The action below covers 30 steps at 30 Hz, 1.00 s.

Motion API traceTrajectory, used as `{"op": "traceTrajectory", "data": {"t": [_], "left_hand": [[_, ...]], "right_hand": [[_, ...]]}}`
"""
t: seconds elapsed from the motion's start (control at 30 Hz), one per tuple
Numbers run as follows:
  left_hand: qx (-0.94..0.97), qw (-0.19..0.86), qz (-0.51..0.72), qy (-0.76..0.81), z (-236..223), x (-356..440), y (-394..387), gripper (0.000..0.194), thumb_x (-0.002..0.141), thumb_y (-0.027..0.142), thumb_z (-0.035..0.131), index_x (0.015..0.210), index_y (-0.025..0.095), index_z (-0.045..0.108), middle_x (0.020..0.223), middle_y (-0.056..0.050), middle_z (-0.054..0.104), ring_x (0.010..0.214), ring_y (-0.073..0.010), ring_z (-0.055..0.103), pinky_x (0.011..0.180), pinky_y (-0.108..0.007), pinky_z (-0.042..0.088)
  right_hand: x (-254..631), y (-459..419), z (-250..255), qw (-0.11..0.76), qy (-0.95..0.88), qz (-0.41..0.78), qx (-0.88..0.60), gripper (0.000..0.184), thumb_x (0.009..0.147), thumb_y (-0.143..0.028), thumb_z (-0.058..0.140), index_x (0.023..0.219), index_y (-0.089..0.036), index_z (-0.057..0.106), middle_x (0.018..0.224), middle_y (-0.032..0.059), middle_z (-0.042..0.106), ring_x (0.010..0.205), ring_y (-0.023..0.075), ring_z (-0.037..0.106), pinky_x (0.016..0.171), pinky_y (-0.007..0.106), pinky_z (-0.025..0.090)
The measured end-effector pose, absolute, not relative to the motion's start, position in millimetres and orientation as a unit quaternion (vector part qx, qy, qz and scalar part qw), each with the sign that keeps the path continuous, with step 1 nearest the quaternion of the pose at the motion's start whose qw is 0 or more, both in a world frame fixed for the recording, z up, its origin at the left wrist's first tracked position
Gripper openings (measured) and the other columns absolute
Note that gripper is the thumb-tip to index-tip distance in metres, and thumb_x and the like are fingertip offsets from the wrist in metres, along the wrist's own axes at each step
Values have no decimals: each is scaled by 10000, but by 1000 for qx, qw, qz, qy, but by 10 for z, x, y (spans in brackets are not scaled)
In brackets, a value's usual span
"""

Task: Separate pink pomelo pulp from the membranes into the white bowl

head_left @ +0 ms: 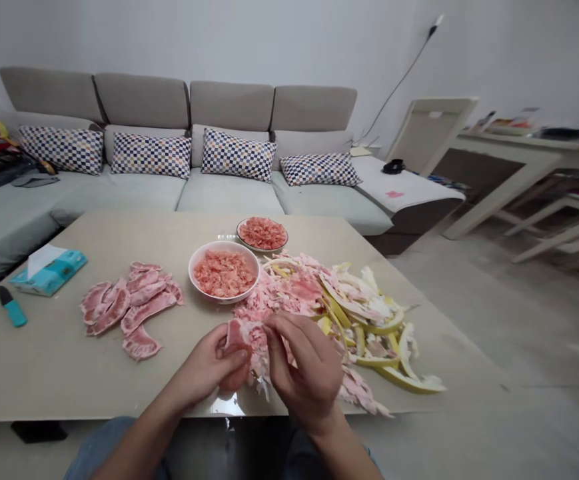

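My left hand (214, 370) is closed around a pink pomelo segment (236, 337), held just above the table's near edge. At the segment's upper right, my right hand (304, 367) pinches a pale bit of its membrane (256, 325) between thumb and fingertips. Beyond the hands stands a white bowl (202, 292) heaped with pink pomelo flesh (225, 273). A smaller dark-rimmed dish (284, 247) behind it holds more flesh. Unpeeled segments (132, 300) lie in a group to the left. Pink membrane scraps (294, 287) spread beside and under my right hand.
Thick yellow-green pomelo rinds (384, 333) pile up on the right of the table (34, 360). On the left are a blue tissue pack (49, 270) and a knife with a teal handle (15, 312). A grey sofa (229, 193) with checked cushions stands behind the table.
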State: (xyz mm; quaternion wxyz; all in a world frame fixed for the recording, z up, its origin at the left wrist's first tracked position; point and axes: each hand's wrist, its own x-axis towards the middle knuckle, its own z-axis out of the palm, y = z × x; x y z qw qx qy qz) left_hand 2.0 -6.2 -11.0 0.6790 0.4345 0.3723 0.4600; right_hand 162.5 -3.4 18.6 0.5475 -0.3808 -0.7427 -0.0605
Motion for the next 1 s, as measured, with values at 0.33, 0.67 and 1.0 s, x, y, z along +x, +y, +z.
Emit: {"op": "traceTrajectory", "data": {"t": [0.33, 0.67, 1.0], "left_hand": [[271, 741, 465, 402, -92, -54, 15, 340, 807, 309, 675, 1099, 172, 569, 994, -109, 684, 852, -215, 684, 742, -336, 548], [195, 785, 497, 314, -58, -87, 37, 250, 858, 276, 601, 1069, 146, 572, 1073, -148, 677, 973, -255, 675, 860, -403, 529], [184, 800, 498, 280, -3, -100, 31, 294, 883, 297, 558, 1139, 153, 576, 1120, -132, 674, 1015, -238, 651, 904, -368, 495]], "right_hand": [[1907, 319, -104, 236, -796, -15, -557, 212, 880, -157, 485, 787, -173, 675, 785, 106, 676, 739, 238, 611, 679, 349, 470], [1967, 244, -134, 228, -767, -16, -599, 137, 847, -233, 580, 762, -191, 679, 754, 81, 676, 676, 218, 629, 589, 298, 451], [1656, 29, -155, 322, -839, 158, -410, 611, 814, -97, 575, 1375, -303, 449, 1441, 106, 399, 1231, 245, 503, 974, 412, 481]]}}
